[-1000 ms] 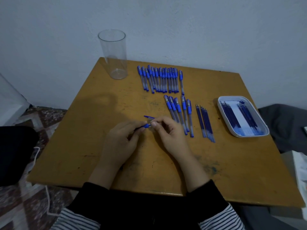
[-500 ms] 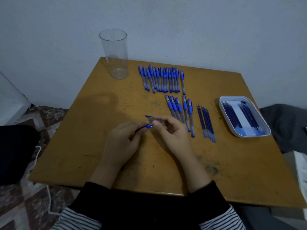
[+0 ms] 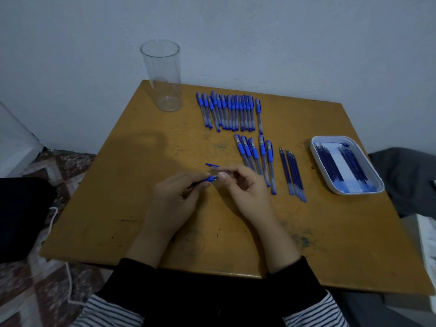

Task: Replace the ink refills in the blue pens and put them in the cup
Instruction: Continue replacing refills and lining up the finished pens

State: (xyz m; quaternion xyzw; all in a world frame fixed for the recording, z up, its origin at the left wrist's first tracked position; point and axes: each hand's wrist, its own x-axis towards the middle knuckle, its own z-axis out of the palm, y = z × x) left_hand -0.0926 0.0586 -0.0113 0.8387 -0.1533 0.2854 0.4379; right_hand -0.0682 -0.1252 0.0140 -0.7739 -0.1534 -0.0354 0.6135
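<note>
Over the middle of the brown table (image 3: 118, 208), my left hand (image 3: 174, 204) grips a blue pen (image 3: 208, 179) by its barrel, tip pointing right. My right hand (image 3: 245, 187) pinches the pen's tip end between thumb and fingers. A loose blue cap (image 3: 211, 165) lies just behind the hands. A clear plastic cup (image 3: 162, 76) stands upright at the far left corner, with nothing visible in it. Several capped blue pens (image 3: 228, 113) lie in a row at the back, a smaller group of blue pens (image 3: 256, 156) lies nearer, and several loose refills (image 3: 292, 174) lie to their right.
A white tray (image 3: 375, 182) holding several dark blue refills sits at the table's right side. Dark cloth (image 3: 405, 175) lies beyond the right edge. A white cord (image 3: 68, 279) runs over the patterned floor at the left. A wall stands behind the table.
My right hand has opened up slightly and turned at the pen's tip. The left hand keeps its grip, and the view has shifted a little.
</note>
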